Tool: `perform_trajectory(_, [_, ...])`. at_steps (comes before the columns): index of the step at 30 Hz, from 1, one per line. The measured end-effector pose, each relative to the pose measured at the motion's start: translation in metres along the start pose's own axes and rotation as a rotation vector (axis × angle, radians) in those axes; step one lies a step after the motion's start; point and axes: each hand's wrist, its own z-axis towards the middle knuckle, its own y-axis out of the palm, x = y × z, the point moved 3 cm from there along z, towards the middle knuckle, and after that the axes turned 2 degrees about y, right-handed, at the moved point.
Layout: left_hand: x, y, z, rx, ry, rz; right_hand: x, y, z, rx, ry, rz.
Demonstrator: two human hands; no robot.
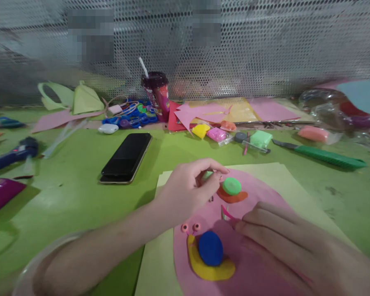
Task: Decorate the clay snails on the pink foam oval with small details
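My left hand is closed above the pink paper, thumb and fingertips curled around a light green clay lump. Just right of it lies a clay snail with an orange body and a round green shell. My right hand is closed on a thin pink modelling tool, its tip pointing left over the paper; a small light green bit shows at the tip. Nearer to me, another clay snail has a yellow body, a blue shell and two stalked eyes.
The pink paper lies on pale yellow sheets. A phone is at left. Behind are clay packets, a green craft knife, scissors and a lidded cup with a straw. A glue gun lies far left.
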Motion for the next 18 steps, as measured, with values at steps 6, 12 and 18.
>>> perform_trajectory(6, [-0.0014, 0.0006, 0.0002, -0.005, 0.002, -0.008, -0.0028, -0.0031, 0.0055, 0.045, 0.013, -0.036])
perform_trajectory(12, [-0.0014, 0.0017, 0.0006, -0.021, 0.023, -0.005, -0.0023, -0.0023, 0.0034, 0.049, -0.043, -0.085])
perform_trajectory(18, [-0.0049, 0.0019, 0.0020, -0.021, -0.006, 0.025, -0.0016, -0.0016, 0.0061, 0.067, -0.054, -0.114])
